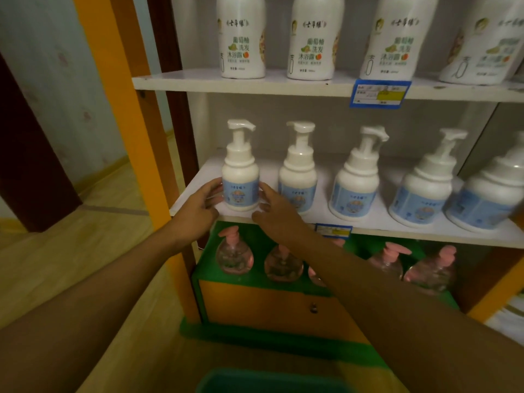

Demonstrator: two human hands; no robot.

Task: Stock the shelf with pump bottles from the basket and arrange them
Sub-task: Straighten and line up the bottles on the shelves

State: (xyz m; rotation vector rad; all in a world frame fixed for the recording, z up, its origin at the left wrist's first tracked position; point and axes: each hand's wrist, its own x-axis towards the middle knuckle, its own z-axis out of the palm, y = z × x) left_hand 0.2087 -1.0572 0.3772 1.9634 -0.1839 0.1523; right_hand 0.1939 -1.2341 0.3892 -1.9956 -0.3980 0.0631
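Observation:
Several white pump bottles with blue labels stand in a row on the middle shelf. The leftmost pump bottle stands upright near the shelf's left end. My left hand is at its left side, fingertips against the label. My right hand is at its right side, thumb by the label, fingers spread. Neither hand wraps around the bottle. The second pump bottle stands just right of my right hand. A teal basket shows at the bottom edge; its inside is out of view.
Tall white bottles line the upper shelf. Clear bottles with pink pumps stand on the green bottom level. Blue price tags hang on the shelf edges. An orange post frames the unit's left side.

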